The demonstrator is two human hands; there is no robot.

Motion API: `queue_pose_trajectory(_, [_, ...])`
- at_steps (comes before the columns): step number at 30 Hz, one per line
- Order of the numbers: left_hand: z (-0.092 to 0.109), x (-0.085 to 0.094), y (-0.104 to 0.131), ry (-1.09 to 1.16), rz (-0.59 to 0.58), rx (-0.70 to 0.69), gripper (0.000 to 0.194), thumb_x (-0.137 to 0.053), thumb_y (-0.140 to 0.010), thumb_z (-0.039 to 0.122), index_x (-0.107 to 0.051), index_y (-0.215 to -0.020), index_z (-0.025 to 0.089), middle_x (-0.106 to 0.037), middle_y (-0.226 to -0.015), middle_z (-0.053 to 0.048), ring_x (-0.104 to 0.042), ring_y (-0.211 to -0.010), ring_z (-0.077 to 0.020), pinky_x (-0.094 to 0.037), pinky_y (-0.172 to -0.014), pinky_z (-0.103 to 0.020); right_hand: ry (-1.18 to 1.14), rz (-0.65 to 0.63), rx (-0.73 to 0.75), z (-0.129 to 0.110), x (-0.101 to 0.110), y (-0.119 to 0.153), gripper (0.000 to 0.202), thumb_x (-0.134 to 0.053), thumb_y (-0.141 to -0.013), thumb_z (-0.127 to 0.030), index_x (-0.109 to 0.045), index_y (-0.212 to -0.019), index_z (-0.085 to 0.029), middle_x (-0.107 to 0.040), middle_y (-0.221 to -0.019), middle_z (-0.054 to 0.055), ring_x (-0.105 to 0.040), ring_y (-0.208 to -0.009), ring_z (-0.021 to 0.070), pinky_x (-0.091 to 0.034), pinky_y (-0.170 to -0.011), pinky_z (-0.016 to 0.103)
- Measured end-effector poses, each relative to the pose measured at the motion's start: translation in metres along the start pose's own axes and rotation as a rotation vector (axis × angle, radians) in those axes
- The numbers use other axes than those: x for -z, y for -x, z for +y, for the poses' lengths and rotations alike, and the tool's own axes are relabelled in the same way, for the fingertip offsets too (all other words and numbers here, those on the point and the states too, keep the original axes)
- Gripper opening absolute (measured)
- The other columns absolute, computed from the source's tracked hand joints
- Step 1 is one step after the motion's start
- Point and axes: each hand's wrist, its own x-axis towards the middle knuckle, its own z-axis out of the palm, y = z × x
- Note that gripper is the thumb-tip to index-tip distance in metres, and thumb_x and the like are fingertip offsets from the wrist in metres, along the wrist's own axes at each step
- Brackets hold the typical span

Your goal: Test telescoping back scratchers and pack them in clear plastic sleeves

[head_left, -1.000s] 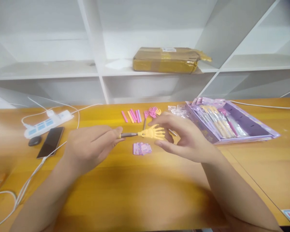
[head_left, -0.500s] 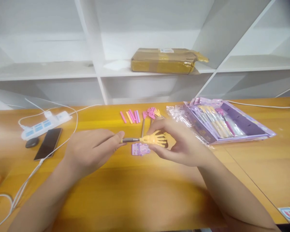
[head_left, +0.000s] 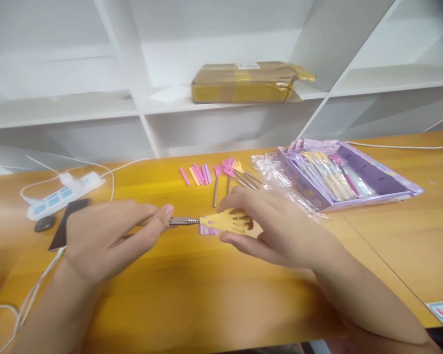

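Note:
A yellow hand-shaped scratcher point(head_left: 231, 221) with a metal rod is held level above the table. My left hand point(head_left: 120, 236) is closed round the handle end. My right hand point(head_left: 269, 226) is closed on the yellow head, thumb below and fingers above. Just beyond lie pink scratchers point(head_left: 229, 169) and a yellow one point(head_left: 238, 167), their metal rods pointing toward me. Several short pink, yellow and purple tubes point(head_left: 195, 175) lie to their left. Small purple printed cards point(head_left: 207, 229) lie beneath the held scratcher, partly hidden by it.
At the right, a purple box point(head_left: 376, 172) holds wrapped scratchers, with clear plastic bags point(head_left: 269, 169) beside it. A power strip point(head_left: 66, 194), black phone point(head_left: 62, 228), dark mouse-like object point(head_left: 44, 223) and white cables are at the left. A taped carton point(head_left: 243, 83) sits on the shelf.
My left hand has moved left along the held scratcher, showing more of its metal rod. The yellow head has shifted slightly left and the view has shifted a little.

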Motion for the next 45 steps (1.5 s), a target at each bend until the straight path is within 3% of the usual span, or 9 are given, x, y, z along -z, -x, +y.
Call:
queue_pose_trajectory(8, [-0.003,0.001,-0.001,0.018,-0.04,0.099,0.031,-0.059,-0.105,0.032,-0.073,-0.077,0.029,-0.072,-0.063,0.006,-0.065,-0.054,-0.013,-0.047,-0.051,-0.031,0.049,0.001,0.051,0.001,0.002,-0.002,0.038,-0.055,-0.109,-0.052,-0.057,-0.121,-0.015,-0.073,-0.096,0.003,-0.06,-0.065,0.0102,-0.042,-0.062,0.026])
queue_pose_trajectory(13, [-0.022,-0.001,0.001,0.065,-0.131,-0.073,0.016,-0.069,-0.1,0.032,-0.076,-0.086,0.03,-0.079,-0.075,0.007,-0.07,-0.06,-0.0124,-0.05,-0.051,-0.027,0.101,0.017,0.058,0.001,0.0,-0.004,0.033,-0.058,-0.109,-0.047,-0.059,-0.117,-0.015,-0.072,-0.094,0.002,-0.058,-0.068,0.0106,-0.038,-0.063,0.026])
queue_pose_trajectory(15, [-0.022,-0.007,0.002,0.022,-0.098,-0.157,0.004,-0.073,-0.097,0.027,-0.075,-0.095,0.028,-0.081,-0.08,0.006,-0.072,-0.063,-0.0123,-0.05,-0.052,-0.026,0.179,0.003,0.053,0.002,-0.003,-0.005,0.033,-0.056,-0.109,-0.048,-0.062,-0.11,-0.015,-0.071,-0.093,0.003,-0.059,-0.072,0.0125,-0.036,-0.063,0.028])
queue_pose_trajectory(18, [-0.012,-0.018,0.004,-0.062,-0.013,-0.237,0.018,-0.077,-0.094,0.018,-0.07,-0.109,0.025,-0.082,-0.085,0.003,-0.074,-0.068,-0.014,-0.05,-0.056,-0.026,0.303,0.015,0.054,0.005,-0.008,-0.009,0.043,-0.049,-0.111,-0.052,-0.063,-0.092,-0.016,-0.066,-0.084,0.003,-0.054,-0.068,0.0135,-0.03,-0.06,0.03])
queue_pose_trajectory(22, [0.0,-0.026,0.007,-0.111,-0.073,-0.194,0.007,-0.069,-0.101,0.026,-0.066,-0.106,0.022,-0.079,-0.081,0.0,-0.071,-0.063,-0.0154,-0.044,-0.054,-0.029,0.378,0.147,0.1,0.008,-0.015,-0.01,0.049,-0.048,-0.11,-0.048,-0.053,-0.071,-0.018,-0.051,-0.065,-0.001,-0.033,-0.055,0.0112,-0.02,-0.054,0.03])
queue_pose_trajectory(24, [0.001,-0.026,0.007,-0.139,-0.124,-0.188,0.013,-0.061,-0.106,0.032,-0.065,-0.099,0.021,-0.076,-0.075,0.0,-0.065,-0.055,-0.0151,-0.037,-0.05,-0.031,0.395,0.21,0.139,0.01,-0.019,-0.01,0.05,-0.045,-0.11,-0.047,-0.049,-0.069,-0.019,-0.046,-0.062,-0.002,-0.027,-0.054,0.0111,-0.018,-0.053,0.03])
queue_pose_trajectory(30, [-0.005,-0.021,0.008,-0.208,-0.165,-0.153,0.022,-0.06,-0.106,0.037,-0.064,-0.09,0.022,-0.067,-0.065,0.001,-0.054,-0.052,-0.0156,-0.029,-0.051,-0.033,0.422,0.332,0.058,0.016,-0.028,-0.011,0.055,-0.036,-0.11,-0.054,-0.05,-0.071,-0.019,-0.045,-0.06,-0.002,-0.027,-0.055,0.0115,-0.019,-0.053,0.031])
queue_pose_trajectory(37, [-0.008,-0.018,0.003,-0.147,-0.239,-0.12,0.034,-0.049,-0.111,0.042,-0.061,-0.085,0.023,-0.062,-0.062,0.003,-0.052,-0.051,-0.0143,-0.03,-0.051,-0.031,0.412,0.399,0.123,0.029,-0.027,-0.011,0.032,-0.041,-0.099,-0.028,-0.041,-0.068,-0.021,-0.038,-0.059,-0.004,-0.023,-0.054,0.0114,-0.02,-0.052,0.028])
queue_pose_trajectory(45, [-0.027,0.0,0.009,-0.19,-0.179,0.005,0.028,-0.048,-0.11,0.045,-0.064,-0.093,0.028,-0.069,-0.073,0.002,-0.06,-0.062,-0.0179,-0.033,-0.057,-0.034,0.42,0.483,0.122,0.044,0.003,-0.006,0.043,-0.032,-0.11,-0.034,-0.04,-0.071,-0.021,-0.035,-0.058,-0.003,-0.026,-0.052,0.0108,-0.022,-0.051,0.027])
